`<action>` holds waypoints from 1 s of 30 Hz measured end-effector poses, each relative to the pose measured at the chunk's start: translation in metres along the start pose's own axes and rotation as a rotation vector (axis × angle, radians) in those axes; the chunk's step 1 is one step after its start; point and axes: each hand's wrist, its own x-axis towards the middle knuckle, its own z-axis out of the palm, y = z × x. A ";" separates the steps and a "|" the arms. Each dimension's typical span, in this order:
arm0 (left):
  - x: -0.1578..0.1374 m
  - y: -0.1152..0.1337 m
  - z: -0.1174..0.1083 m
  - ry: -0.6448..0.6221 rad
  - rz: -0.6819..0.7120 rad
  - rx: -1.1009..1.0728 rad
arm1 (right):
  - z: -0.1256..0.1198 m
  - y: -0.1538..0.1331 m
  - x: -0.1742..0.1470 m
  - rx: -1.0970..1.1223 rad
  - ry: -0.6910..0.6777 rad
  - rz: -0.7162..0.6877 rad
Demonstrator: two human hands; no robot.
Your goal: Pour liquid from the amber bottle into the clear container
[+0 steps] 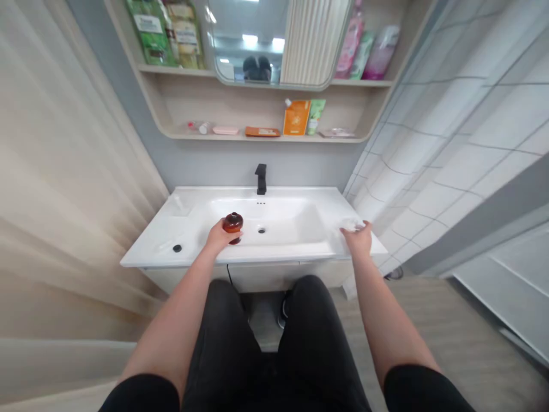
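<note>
My left hand (219, 236) is wrapped round a reddish-brown bottle (234, 222), held upright over the front left of the white sink basin (295, 220). Its narrow top appears to have no cap. At the right end of the counter, my right hand (359, 239) has thumb and fingers around a clear whitish item (349, 224), too pale and blurred to name. On the counter left of the bottle lies a small round black piece (177, 248), beside a faint clear object (163, 246) that I cannot make out.
A black faucet (261, 178) stands behind the basin. Another clear object (180, 205) is at the counter's back left. Above, a shelf (266, 138) carries an orange pouch (296, 117), a green tube (315, 116) and small packs below a mirror (253, 40). Curtains (64, 171) hang at left.
</note>
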 end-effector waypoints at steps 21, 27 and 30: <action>-0.005 0.013 0.000 -0.025 0.016 0.144 | 0.171 -0.184 -0.135 0.736 -1.042 -0.212; -0.007 0.017 0.004 -0.046 0.087 0.280 | 0.173 -0.172 -0.134 0.680 -1.073 -0.232; -0.008 0.020 0.006 -0.052 0.116 0.338 | 0.174 -0.172 -0.136 0.658 -1.102 -0.290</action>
